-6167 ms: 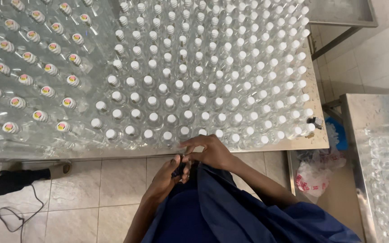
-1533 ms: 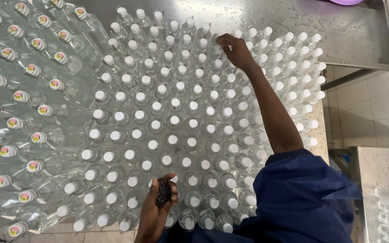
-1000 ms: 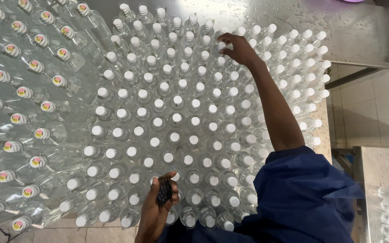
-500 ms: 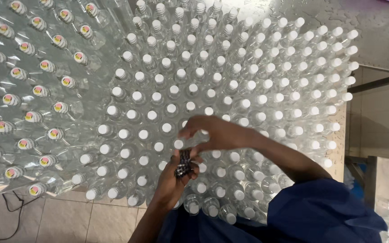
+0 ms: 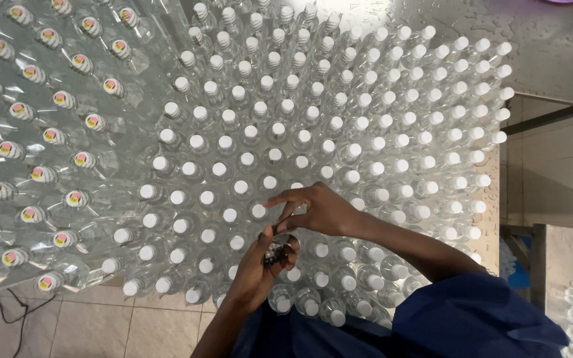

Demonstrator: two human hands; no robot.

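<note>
Steel bench point(image 5: 552, 59) packed w/ clear capped bottles point(image 5: 339, 126), labelled-cap bottles point(image 5: 41, 136) at left. Left hand point(image 5: 260, 268) cupped round small dark caps point(image 5: 274, 250); right hand point(image 5: 319, 209) just above, fingers pinched together over the bottles near the front edge.

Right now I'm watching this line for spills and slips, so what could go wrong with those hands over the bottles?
The left hand cups a small dark bundle while the right hand picks at it above tightly packed clear bottles with white caps. A dropped piece would likely fall between the bottles and be hard to retrieve. The right forearm lies low over the near rows, so a nudge might tip bottles at the table edge.
</note>
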